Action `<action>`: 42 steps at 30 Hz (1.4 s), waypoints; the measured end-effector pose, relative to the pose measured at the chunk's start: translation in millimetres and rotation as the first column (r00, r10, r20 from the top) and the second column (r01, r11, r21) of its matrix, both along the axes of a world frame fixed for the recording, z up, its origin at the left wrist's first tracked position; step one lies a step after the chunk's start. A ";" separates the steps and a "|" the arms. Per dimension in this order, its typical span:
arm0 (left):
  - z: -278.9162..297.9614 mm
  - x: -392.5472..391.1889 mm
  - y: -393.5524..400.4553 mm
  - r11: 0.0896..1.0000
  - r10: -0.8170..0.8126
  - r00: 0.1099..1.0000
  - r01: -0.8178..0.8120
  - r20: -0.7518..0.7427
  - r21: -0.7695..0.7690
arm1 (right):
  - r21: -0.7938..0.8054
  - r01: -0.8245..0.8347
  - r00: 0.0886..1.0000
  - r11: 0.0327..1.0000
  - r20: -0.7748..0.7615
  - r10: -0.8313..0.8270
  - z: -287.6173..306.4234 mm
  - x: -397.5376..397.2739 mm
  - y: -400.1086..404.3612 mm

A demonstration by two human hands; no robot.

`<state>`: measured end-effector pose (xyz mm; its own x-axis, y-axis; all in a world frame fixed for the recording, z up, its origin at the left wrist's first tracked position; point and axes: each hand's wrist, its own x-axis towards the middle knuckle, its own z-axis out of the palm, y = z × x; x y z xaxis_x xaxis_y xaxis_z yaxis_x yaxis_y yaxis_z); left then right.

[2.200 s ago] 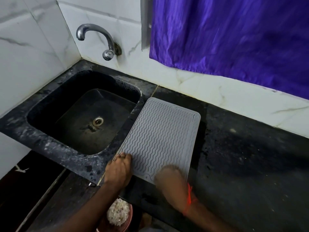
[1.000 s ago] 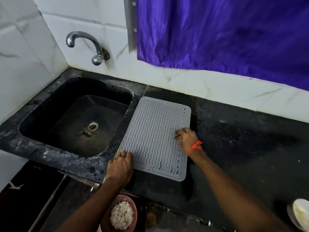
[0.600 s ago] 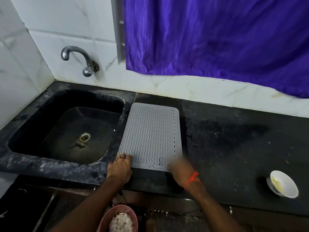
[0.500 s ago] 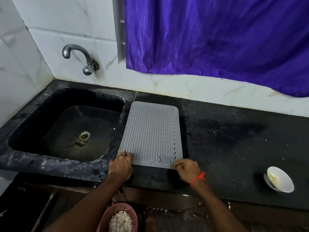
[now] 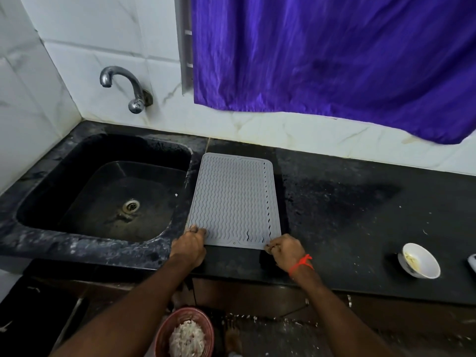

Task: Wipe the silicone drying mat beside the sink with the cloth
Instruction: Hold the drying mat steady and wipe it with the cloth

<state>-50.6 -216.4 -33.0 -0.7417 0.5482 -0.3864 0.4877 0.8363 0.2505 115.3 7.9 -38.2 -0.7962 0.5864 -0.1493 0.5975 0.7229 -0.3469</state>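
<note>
Matt grey ribbed mat [image 5: 233,199], dark stone counter [image 5: 360,207] (speckled, dusty), shiny metal tap [image 5: 123,83], glossy marble-look tiles [image 5: 85,34].

At the centre of the frame lies a pale grey rectangular silicone mat [image 5: 233,199] ribbed with wavy lines, on a black speckled stone counter [image 5: 360,210]. Left of it sits a black stone sink [image 5: 103,186]; a chrome tap [image 5: 128,86] juts from white grey-veined marble tiles [image 5: 77,60]. A vivid purple curtain [image 5: 322,55] fills the upper right. Lower right stands a white bowl [image 5: 419,261]; a red thread [image 5: 301,264] circles one wrist
</note>
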 end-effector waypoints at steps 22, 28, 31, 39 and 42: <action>8.9 -20.1 1.1 0.708 0.378 0.815 -0.560 0.439 0.431 | 0.050 -0.695 0.718 0.717 0.003 0.696 -11.7 -135.3 -98.4; 0.2 0.5 11.6 0.949 0.237 0.947 -0.273 0.217 0.156 | 0.151 -0.836 0.547 0.528 0.138 0.826 -20.0 -125.9 -59.7; -7.0 0.5 9.2 0.969 0.201 0.968 -0.220 0.153 0.114 | 0.147 -0.840 0.540 0.523 0.121 0.833 -17.3 -101.7 -27.6; -4.9 -2.6 13.3 0.986 0.166 0.986 -0.166 0.008 0.035 | 0.100 -0.724 0.690 0.683 0.111 0.715 6.2 -19.1 61.9; -3.5 -3.5 20.1 0.989 0.129 0.989 -0.134 -0.072 -0.068 | 0.076 -0.720 0.693 0.690 0.132 0.708 23.6 -35.6 85.3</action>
